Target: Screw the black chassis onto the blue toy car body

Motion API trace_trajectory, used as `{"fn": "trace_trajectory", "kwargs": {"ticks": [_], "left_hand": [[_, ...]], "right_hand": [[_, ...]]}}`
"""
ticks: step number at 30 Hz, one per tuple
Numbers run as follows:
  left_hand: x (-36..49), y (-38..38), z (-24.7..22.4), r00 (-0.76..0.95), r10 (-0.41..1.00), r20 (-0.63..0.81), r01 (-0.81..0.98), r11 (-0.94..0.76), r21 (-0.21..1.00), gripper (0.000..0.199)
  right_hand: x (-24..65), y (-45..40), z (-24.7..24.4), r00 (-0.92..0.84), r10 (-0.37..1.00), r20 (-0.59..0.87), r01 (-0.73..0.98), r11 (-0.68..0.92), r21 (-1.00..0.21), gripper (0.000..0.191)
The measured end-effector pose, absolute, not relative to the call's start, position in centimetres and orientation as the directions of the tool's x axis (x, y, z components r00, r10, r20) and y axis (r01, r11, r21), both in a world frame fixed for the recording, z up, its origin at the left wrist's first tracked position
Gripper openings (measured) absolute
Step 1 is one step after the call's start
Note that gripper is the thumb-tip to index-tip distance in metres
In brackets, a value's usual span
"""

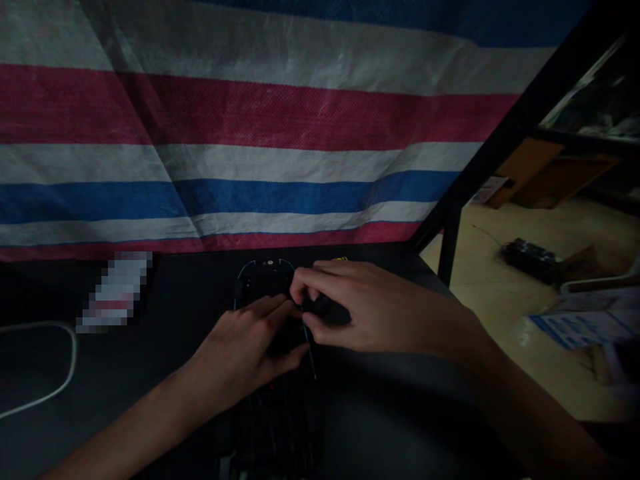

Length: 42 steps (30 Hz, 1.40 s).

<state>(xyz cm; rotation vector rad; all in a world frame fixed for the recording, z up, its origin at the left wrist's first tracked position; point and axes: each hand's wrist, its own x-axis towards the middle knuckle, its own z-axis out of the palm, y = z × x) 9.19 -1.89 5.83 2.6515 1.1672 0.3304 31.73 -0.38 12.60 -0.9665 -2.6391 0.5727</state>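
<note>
A black device with thin blue edging lies on the dark table, partly hidden under both hands. My left hand rests over its near part, fingers bent and pressed on it, thumb pointing right. From the right comes my right hand, its thumb and index finger pinched near the device's right edge. A thin blue strip runs down from that pinch and ends beside my left thumb. Dark cables or parts lie in shadow below the hands; their detail is too dim to tell.
A striped woven sheet hangs behind the table. At the left are a pixelated pale item and a white cable. Right of the black frame post, a black object and blue-white packaging lie on the floor.
</note>
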Motion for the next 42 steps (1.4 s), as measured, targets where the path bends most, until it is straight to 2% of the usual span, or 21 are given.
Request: {"fn": "trace_trajectory", "kwargs": {"ticks": [3,9,16,18,21,25,28,32,35,40,42], "left_hand": [[9.2,-1.9,5.8,0.662,0.740,0.120,0.688,-0.663,0.294,0.035],[9.2,-2.0,5.9,0.658,0.747,0.096,0.695,-0.652,0.303,0.036],[9.1,-1.9,5.8,0.659,0.740,0.134,0.686,-0.665,0.296,0.032],[9.1,-1.9,5.7,0.660,0.737,0.144,0.683,-0.668,0.295,0.033],[9.0,-2.0,5.5,0.660,0.735,0.156,0.675,-0.671,0.305,0.033],[9.0,-2.0,5.5,0.656,0.738,0.156,0.676,-0.667,0.313,0.030],[9.1,-1.9,5.7,0.660,0.738,0.140,0.676,-0.665,0.317,0.030],[9.2,-1.8,6.0,0.661,0.740,0.122,0.677,-0.658,0.328,0.028],[9.2,-1.9,6.0,0.659,0.744,0.108,0.685,-0.653,0.323,0.027],[9.1,-2.0,5.8,0.657,0.740,0.143,0.677,-0.664,0.317,0.029],[9.1,-2.0,5.8,0.659,0.738,0.147,0.675,-0.666,0.317,0.031]], "right_hand": [[31.6,-0.5,12.6,-0.700,0.708,0.098,0.616,0.667,-0.420,0.009],[32.0,-0.5,12.6,-0.751,0.655,0.090,0.553,0.698,-0.455,0.017],[32.3,-0.4,12.6,-0.806,0.584,0.103,0.477,0.742,-0.471,0.022],[31.9,-0.5,12.6,-0.797,0.589,0.134,0.485,0.756,-0.439,0.022],[30.9,-0.6,12.4,-0.717,0.665,0.207,0.586,0.737,-0.337,0.012],[30.5,-0.7,12.0,-0.708,0.685,0.174,0.638,0.725,-0.258,0.017],[31.4,-0.7,12.1,-0.737,0.651,0.181,0.589,0.751,-0.299,0.015],[32.3,-0.7,12.2,-0.761,0.612,0.218,0.516,0.773,-0.369,0.030],[31.8,-0.8,12.1,-0.761,0.610,0.221,0.510,0.773,-0.378,0.034],[30.9,-0.8,12.0,-0.663,0.726,0.180,0.678,0.685,-0.267,0.018],[31.0,-0.7,12.2,-0.679,0.717,0.154,0.669,0.692,-0.271,0.016]]}}
